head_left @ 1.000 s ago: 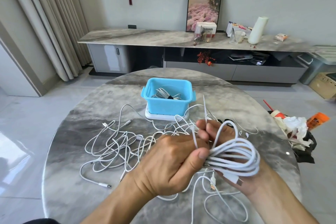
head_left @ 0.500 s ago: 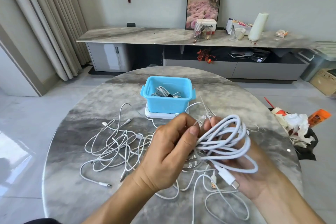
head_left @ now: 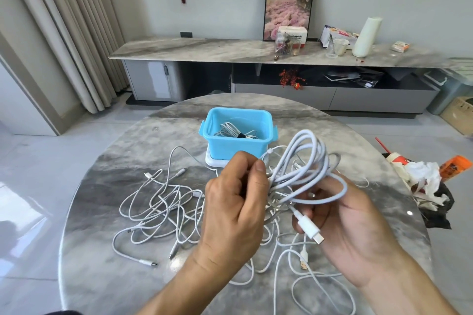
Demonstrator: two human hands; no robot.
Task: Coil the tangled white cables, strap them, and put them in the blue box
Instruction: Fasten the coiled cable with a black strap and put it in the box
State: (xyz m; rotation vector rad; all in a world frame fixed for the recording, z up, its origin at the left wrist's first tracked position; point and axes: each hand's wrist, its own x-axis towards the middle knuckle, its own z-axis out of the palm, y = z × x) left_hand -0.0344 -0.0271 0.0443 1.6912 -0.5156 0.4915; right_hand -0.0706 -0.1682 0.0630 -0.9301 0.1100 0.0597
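Holding a loosely wound white cable coil (head_left: pixel 307 171) above the round marble table (head_left: pixel 102 212), both hands fill the lower centre of the frame. The left hand (head_left: pixel 235 210), at lower centre, is curled into a near fist, its thumb and forefinger pinching a thin strand at the coil's left edge. The right hand (head_left: pixel 350 233), at lower right, lies palm up with its fingers bent round the loops, and the coil's white plug (head_left: pixel 308 226) hangs across that palm. Under and around the hands, the remaining tangled cables (head_left: pixel 163 202) sprawl over the tabletop, thickest at centre left, with more loops running to the bottom edge at lower right.

Just beyond the hands, at the middle of the frame, the blue box (head_left: pixel 236 146) stands on a white lid or base (head_left: pixel 212 161). Inside it lies a bundled cable (head_left: pixel 231 130) bound with a dark strap.

At the right edge of the table sits a heap of crumpled paper and wrappers (head_left: pixel 422 179). Farther back, across the upper half of the frame, a long marble sideboard (head_left: pixel 204 48) runs along the wall, carrying a framed flower picture (head_left: pixel 289 2) and a white paper roll (head_left: pixel 367 37). Beige curtains (head_left: pixel 64 28) hang at upper left.
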